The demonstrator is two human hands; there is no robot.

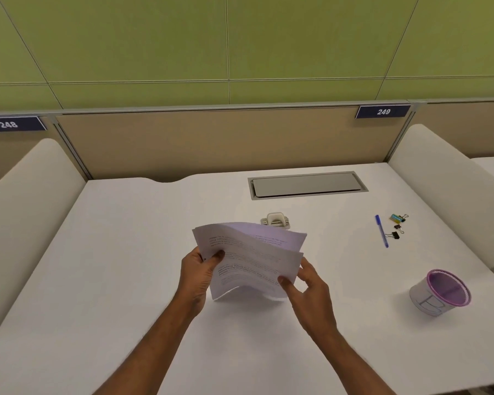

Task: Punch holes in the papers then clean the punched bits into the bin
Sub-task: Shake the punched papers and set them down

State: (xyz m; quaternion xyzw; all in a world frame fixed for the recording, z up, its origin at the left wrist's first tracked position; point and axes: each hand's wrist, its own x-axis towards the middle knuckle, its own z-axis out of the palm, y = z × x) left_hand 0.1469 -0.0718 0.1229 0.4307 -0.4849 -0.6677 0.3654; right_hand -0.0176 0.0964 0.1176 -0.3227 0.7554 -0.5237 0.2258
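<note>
The papers (251, 260) hang above the tabletop (126, 252) between both hands: the left hand (196, 276) grips their left edge, the right hand (308, 292) pinches their near right corner. Beyond the hands, just behind the papers, stands the hole punch (275, 220), and farther back a hatch (307, 185) is set into the tabletop. Well right of the right hand lies a pen (381, 231), with binder clips (397, 225) just beside it. The bin (441, 292) stands nearer, also on the right.

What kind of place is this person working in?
Probably an office or library study booth: a white desk fenced by dividers, a seat number sign reading 249, and a cable hatch set in the desktop.
</note>
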